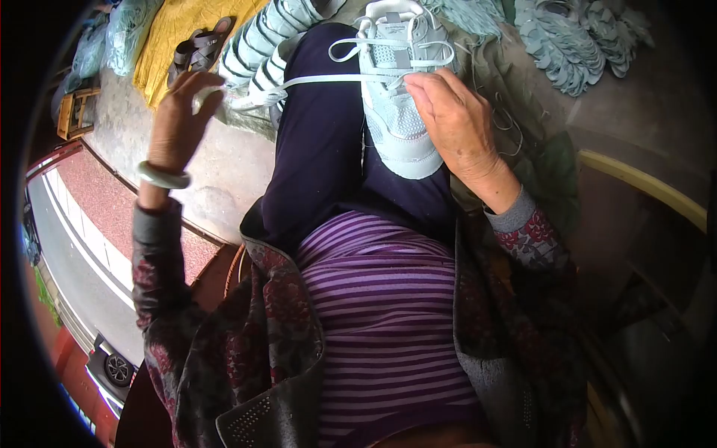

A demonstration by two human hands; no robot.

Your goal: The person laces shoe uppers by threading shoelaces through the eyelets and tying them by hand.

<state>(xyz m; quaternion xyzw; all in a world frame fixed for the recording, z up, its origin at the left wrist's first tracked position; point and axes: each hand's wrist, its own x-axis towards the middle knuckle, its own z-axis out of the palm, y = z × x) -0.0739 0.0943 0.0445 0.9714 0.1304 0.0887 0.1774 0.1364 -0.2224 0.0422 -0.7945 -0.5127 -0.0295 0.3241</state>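
A pale blue sneaker (407,142) rests across my thighs, heel toward me and sole edge showing. Its laces run through only part of the eyelets, and a loop sticks out on each side. With thumb and forefinger, my right hand (455,123) pinches the shoelace (336,78) close to the tongue. That lace stretches left over my knee and droops toward my left hand (183,119), raised beside the knee. The left thumb and fingers are curved apart, with a pale blur between them. A bangle (163,176) circles the left wrist.
Bundles of pale blue shoe pieces (261,41) lie left of the shoe, with more bundles (560,45) at the upper right. Dark sandals (202,48) sit on yellow cloth (166,45). A small wooden stool (76,112) stands far left; a road and car wheel (118,368) appear beyond.
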